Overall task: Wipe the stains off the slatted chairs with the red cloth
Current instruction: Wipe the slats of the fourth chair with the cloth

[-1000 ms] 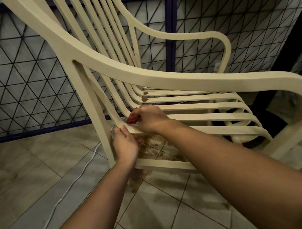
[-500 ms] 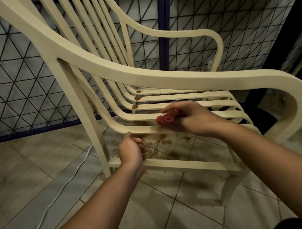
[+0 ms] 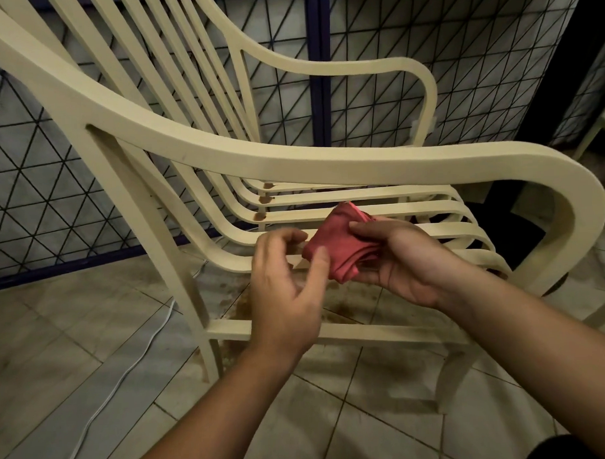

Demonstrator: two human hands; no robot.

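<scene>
At the far left a white cable (image 3: 127, 372) runs across the tiled floor (image 3: 58, 341), with a dark grille (image 3: 36, 204) standing behind it. The cream chair (image 3: 223, 156) fills the middle, seen from its side, its near armrest sweeping from upper left down to the right. Three brown stains (image 3: 259, 216) sit on the slats where the seat bends up into the back, one per slat. Brown spatter (image 3: 242, 307) marks the floor under the seat.

The left hand (image 3: 286, 291) is raised in front of the seat slats, fingers half curled. Its thumb lies against the lower left edge of the cloth (image 3: 332, 249); I cannot tell whether it actually pinches the fabric.

The red cloth is bunched and held up between the two hands, below the near armrest and in front of the slats, to the right of the stains and apart from them.

The right hand (image 3: 408, 260) grips the cloth, thumb pressed on top and fingers curled beneath it.
</scene>
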